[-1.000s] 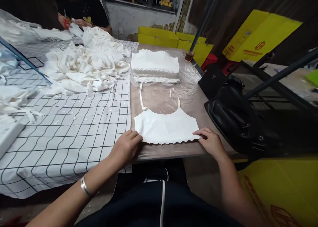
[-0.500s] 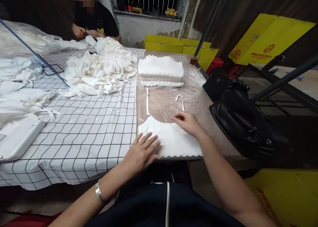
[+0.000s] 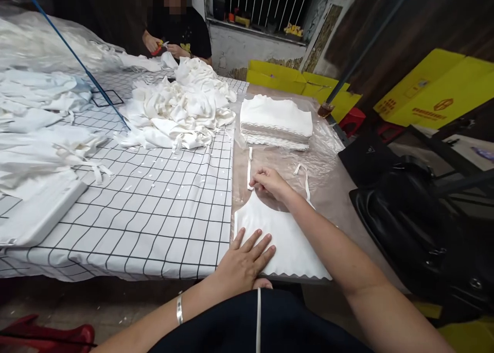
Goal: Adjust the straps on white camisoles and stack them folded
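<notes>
A white camisole with a wavy hem lies flat at the table's front edge. Its left strap runs straight up, while the right strap bends over at the top. My left hand rests flat on the lower left of the fabric, fingers spread. With fingertips pinched together, my right hand is at the base of the left strap and appears to grip it there. Beyond the camisole stands a neat stack of folded white garments on clear plastic.
Heaped white garments cover the checked tablecloth on the left, near a white flat box. A black bag sits at right. Across the table a person holds red-handled scissors. Yellow cartons stand behind.
My right hand has moved left from the right side of the neckline to the left strap. My left hand stays on the camisole's lower left. The view has shifted.
</notes>
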{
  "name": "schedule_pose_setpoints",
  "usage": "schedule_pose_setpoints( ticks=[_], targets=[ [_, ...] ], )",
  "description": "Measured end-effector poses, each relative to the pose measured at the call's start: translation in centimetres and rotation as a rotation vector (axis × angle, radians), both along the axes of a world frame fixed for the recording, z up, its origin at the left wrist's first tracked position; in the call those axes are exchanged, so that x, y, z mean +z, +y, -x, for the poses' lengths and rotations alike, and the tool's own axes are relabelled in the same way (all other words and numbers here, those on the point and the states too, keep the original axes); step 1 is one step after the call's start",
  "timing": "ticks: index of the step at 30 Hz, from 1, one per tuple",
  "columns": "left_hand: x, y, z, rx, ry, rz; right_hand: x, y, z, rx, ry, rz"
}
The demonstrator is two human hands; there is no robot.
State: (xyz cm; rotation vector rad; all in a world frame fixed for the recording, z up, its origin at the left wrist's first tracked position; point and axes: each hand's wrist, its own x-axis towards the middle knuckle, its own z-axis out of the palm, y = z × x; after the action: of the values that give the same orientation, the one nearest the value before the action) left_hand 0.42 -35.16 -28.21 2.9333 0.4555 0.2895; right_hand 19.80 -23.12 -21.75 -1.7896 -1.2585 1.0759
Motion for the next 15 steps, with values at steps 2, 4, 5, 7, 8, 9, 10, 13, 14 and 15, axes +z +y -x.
schedule_pose_setpoints(
  ticks=[2,4,5,7,8,9,10,13,14,15],
  targets=[
    [-0.1,0.2,0.0,-0.021,0.000,0.009,0.3,-0.1,-0.4,0.103,-0.054,-0.032],
    [0.0,0.2,0.0,-0.033,0.012,0.023,0.3,-0.2,-0.6,0.242,-0.220,-0.071],
    [0.0,0.2,0.0,-0.034,0.020,0.032,0.1,-0.2,-0.5,0.284,-0.286,-0.077],
    [0.1,0.2,0.1,-0.035,0.032,0.048,-0.4,-0.1,-0.3,0.250,-0.299,-0.067],
    [0.2,0.2,0.1,-0.038,0.030,0.053,-0.6,0.1,-0.2,0.182,-0.252,-0.061],
    [0.2,0.2,0.0,-0.041,0.025,0.056,-0.8,0.4,-0.1,0.105,-0.192,-0.043],
    [0.2,0.2,0.0,-0.045,0.017,0.055,-0.9,0.8,-0.2,0.033,-0.137,-0.010],
    [0.1,0.2,0.1,-0.061,0.006,0.038,-0.3,2.1,-1.1,-0.125,-0.138,0.076],
    [0.2,0.2,0.3,-0.071,0.004,0.030,0.2,2.3,-1.5,-0.168,-0.216,0.048],
    [0.2,0.2,0.7,-0.075,-0.007,0.024,0.9,2.2,-1.8,-0.200,-0.319,-0.012]
  ],
)
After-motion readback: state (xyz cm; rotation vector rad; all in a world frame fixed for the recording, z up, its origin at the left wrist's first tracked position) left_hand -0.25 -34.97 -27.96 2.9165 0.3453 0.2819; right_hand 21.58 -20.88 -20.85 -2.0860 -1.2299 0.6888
